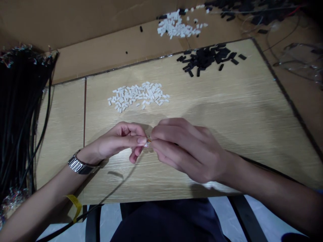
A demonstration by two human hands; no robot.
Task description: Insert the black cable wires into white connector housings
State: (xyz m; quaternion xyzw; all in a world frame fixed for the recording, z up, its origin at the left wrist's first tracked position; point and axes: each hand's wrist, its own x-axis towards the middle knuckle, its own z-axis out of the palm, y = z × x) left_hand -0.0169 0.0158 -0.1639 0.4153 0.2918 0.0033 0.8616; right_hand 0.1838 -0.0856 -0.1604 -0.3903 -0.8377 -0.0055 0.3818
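My left hand (123, 139) is closed in a pinch, thumb against forefinger, with a small white piece (145, 145) showing at the fingertips. Fine coloured wires (149, 141) bridge the short gap to my right hand (186, 148), whose fingers are pressed together on them. Most of the wires and the white piece are hidden by the fingers. A dark cable (111, 194) comes up from the lower left toward my hands; its upper end is blurred. Beyond my hands lies a pile of small white rectangular pieces (137, 94).
Small black pieces (209, 57) lie at the table's (252, 101) far edge. More white pieces (176, 25) sit on the cardboard (96, 45) behind. A thick bundle of black cables (20, 117) stands at left. Yellow tape (75, 205) hangs near the cable. Another cable (264, 167) runs beside my right forearm.
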